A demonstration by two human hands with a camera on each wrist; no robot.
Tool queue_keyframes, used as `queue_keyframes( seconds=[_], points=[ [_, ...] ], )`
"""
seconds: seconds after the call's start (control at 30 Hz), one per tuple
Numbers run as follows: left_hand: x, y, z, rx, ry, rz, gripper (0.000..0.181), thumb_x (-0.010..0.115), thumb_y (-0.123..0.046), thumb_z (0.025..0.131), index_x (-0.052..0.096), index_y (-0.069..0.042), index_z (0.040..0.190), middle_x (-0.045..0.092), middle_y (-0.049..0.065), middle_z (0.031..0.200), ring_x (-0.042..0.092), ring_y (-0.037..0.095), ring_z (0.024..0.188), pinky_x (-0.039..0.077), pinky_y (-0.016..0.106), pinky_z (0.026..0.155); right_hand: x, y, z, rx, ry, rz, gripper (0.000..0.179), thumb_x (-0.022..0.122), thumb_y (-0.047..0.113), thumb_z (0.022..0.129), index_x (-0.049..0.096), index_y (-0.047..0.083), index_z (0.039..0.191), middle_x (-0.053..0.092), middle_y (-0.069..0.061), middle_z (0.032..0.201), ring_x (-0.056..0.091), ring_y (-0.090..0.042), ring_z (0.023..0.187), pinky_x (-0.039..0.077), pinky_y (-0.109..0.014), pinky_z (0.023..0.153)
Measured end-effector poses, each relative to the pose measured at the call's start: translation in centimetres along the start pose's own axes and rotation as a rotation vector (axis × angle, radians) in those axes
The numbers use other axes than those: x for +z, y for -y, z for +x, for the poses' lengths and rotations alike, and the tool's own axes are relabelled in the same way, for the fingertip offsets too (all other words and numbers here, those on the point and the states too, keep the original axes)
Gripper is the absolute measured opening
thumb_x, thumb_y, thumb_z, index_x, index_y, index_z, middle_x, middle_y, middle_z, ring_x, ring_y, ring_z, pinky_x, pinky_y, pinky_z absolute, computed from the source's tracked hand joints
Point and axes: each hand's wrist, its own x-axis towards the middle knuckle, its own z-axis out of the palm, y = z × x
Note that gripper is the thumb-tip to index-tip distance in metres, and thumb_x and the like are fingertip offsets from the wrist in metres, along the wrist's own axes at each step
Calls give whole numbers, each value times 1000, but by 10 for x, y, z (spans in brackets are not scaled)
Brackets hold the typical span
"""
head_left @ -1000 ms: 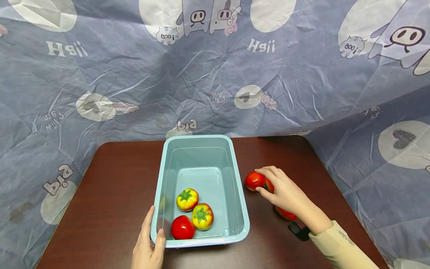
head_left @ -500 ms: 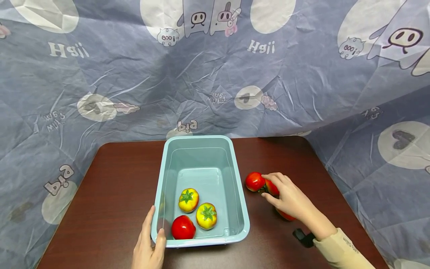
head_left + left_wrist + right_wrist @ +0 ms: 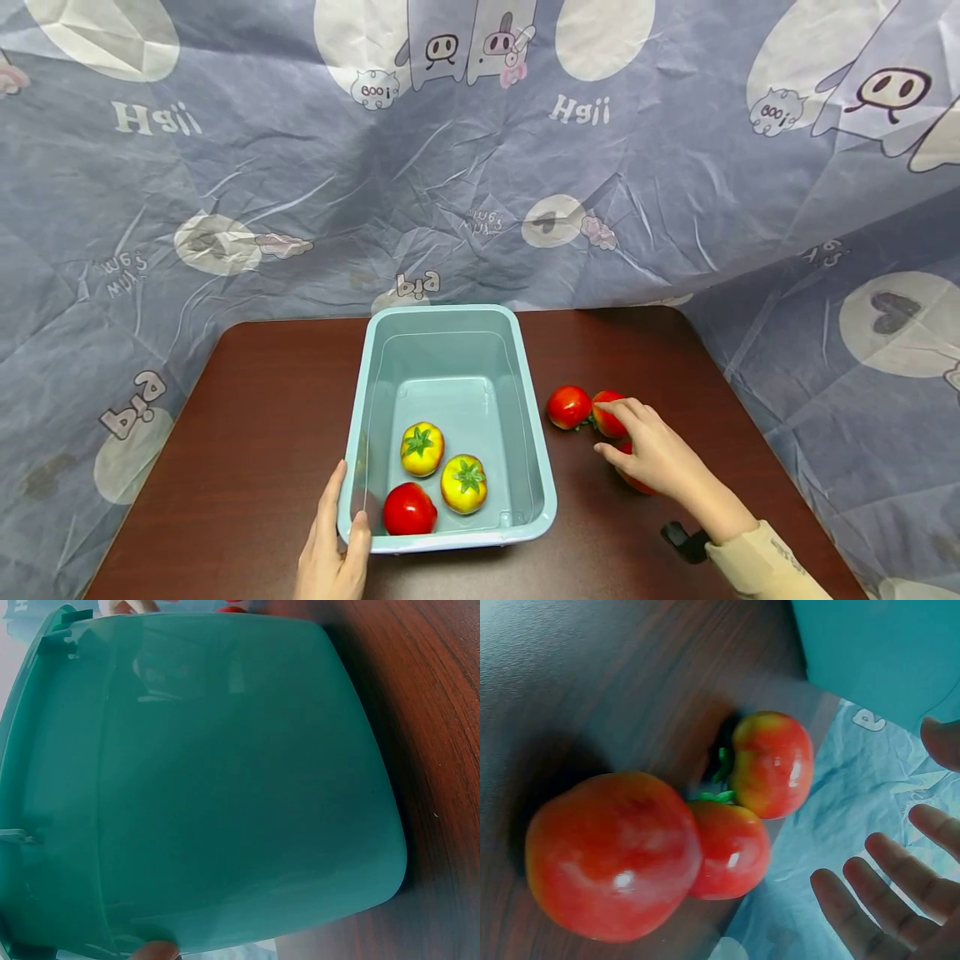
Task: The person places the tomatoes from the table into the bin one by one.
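Observation:
My left hand (image 3: 330,542) holds the near left corner of a light blue plastic bin (image 3: 535,433), its thumb at the front wall and its fingers along the left side. Inside the bin are two yellow tomatoes, one farther back (image 3: 422,450) and one nearer (image 3: 463,485), beside a red tomato (image 3: 409,509). My right hand (image 3: 656,450) hovers with spread fingers over three red tomatoes on the table, holding none. In the right wrist view, a large near tomato (image 3: 611,855), a middle tomato (image 3: 729,851) and a far tomato (image 3: 772,765) lie close together, clear of the fingertips.
The dark brown wooden table (image 3: 285,400) carries the bin and loose tomatoes. A blue-grey printed sheet (image 3: 450,167) hangs behind the table and along its sides. A black device (image 3: 684,542) sits at my right wrist.
My right hand has drawn back to the right, uncovering more of the middle tomato. Inside the bin, the two yellow tomatoes have rolled slightly to the right.

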Motion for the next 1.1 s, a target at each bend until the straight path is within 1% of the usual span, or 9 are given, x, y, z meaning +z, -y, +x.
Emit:
queue_keyframes(
  seconds=[0.17,0.33,0.43,0.73,0.87,1.1],
  points=[
    [0,0,0,-10,-2,1,63,51,-18,97,29,-28,155,48,22,143,60,42,112,50,61,88,4,-7,-3,31,41,-10,53,79,22,81,60,5,127,60,-14,117,57,-36,107,51,-53,87],
    [1,0,0,-9,-6,1,63,51,-18,97,29,-28,155,48,23,142,60,44,111,51,62,87,8,-14,-5,68,74,-21,55,79,25,81,59,4,128,60,-15,116,57,-37,107,51,-54,88],
    [1,0,0,-6,-8,-4,63,51,-18,97,30,-28,155,49,24,142,60,43,110,51,61,86,10,-16,-6,71,76,-23,55,79,26,81,60,3,127,60,-15,116,57,-37,107,51,-54,88],
    [1,1,0,-3,-6,-7,62,51,-18,98,29,-27,155,48,23,141,59,44,112,50,63,88,13,-19,-9,63,57,-31,52,82,24,78,63,5,122,62,-12,109,58,-31,97,52,-47,80],
    [1,1,0,-2,-11,-4,62,51,-18,97,29,-27,155,48,24,141,60,44,110,50,63,87,15,-22,-10,66,59,-35,52,82,23,77,63,4,121,62,-12,107,58,-31,95,51,-47,79],
    [3,1,0,4,-23,-5,62,52,-17,97,30,-28,155,50,24,140,61,43,109,51,62,86,19,-26,-13,93,77,-27,51,83,23,76,64,4,119,62,-12,109,58,-34,98,52,-50,83]
  ],
)
